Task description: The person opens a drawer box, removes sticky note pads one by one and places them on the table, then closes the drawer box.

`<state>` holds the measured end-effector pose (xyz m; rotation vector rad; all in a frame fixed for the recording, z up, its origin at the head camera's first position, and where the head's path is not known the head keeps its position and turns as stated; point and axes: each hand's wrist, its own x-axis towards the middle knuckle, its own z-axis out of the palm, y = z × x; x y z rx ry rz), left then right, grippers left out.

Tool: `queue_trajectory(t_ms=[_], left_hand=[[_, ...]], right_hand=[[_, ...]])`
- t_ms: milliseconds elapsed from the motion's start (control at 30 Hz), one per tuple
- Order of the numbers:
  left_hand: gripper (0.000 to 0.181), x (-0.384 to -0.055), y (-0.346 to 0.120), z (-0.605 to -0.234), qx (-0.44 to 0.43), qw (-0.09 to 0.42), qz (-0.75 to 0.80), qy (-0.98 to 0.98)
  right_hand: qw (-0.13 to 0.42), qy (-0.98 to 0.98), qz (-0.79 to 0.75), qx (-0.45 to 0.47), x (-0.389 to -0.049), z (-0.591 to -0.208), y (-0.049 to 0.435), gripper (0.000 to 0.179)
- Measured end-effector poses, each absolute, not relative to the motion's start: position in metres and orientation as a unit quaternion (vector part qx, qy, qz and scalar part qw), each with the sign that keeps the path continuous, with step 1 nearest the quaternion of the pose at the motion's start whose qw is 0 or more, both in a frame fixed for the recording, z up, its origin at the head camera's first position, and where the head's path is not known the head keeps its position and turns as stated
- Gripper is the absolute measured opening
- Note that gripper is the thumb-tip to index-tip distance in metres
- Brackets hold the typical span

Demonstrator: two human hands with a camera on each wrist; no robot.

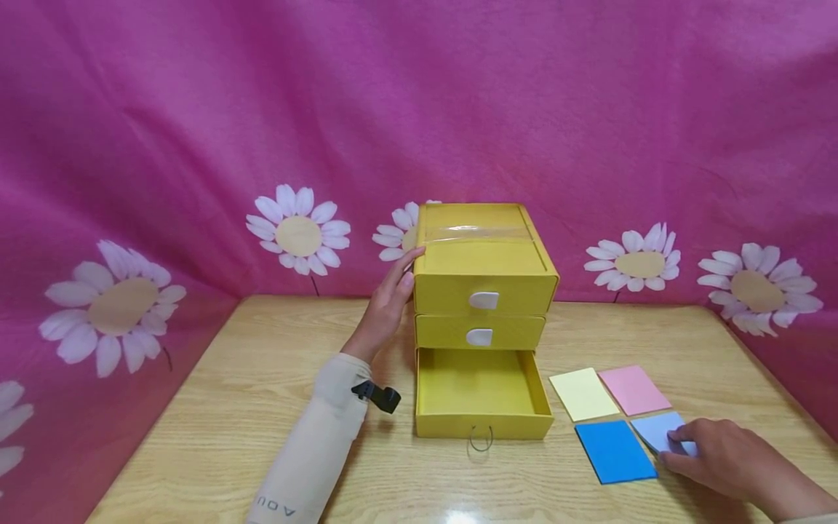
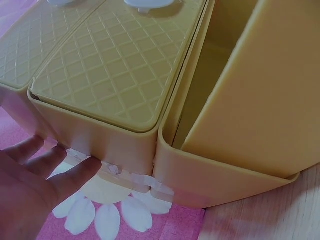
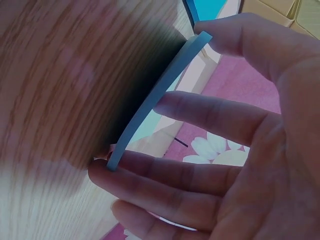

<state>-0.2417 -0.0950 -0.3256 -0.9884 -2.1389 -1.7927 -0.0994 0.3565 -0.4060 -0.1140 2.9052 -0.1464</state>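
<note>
A yellow drawer box [image 1: 484, 258] with three drawers stands upright on the table. Its bottom drawer [image 1: 452, 426], which has a thin ring pull, is drawn out and has nothing in it. My left hand [image 1: 386, 302] rests its straight fingers against the box's left side; in the left wrist view, fingertips [image 2: 91, 165] lie along the yellow wall. At the right, my right hand [image 1: 736, 458] grips a light blue sticky note pad [image 1: 655, 428] by its edges. The right wrist view shows this pad [image 3: 145, 107] bent slightly and tilted off the tabletop, between thumb and fingers.
Beside the held pad lie a blue pad [image 1: 615, 453], a pale yellow pad [image 1: 583, 394] and a pink pad [image 1: 633, 390]. The wooden table [image 1: 222, 407] meets a pink cloth with daisies [image 1: 419, 109] at the back and sides. A black strap mount [image 1: 376, 395] sticks out from the left wrist.
</note>
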Motion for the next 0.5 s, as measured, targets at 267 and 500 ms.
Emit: queue_trajectory(t_ms=[267,500], left_hand=[[0.045,-0.242,-0.0954,-0.3267,-0.334,0.091,-0.602,-0.719],[0.045,-0.2417,-0.0943,-0.3256,-0.337,0.093,-0.603,-0.717]], right_hand=[[0.127,0.991,-0.037,-0.036,-0.0992,-0.4059,0.3536,0.051],[0.154,0.987,-0.029,-0.023,-0.0993,-0.4091,0.3522,0.056]])
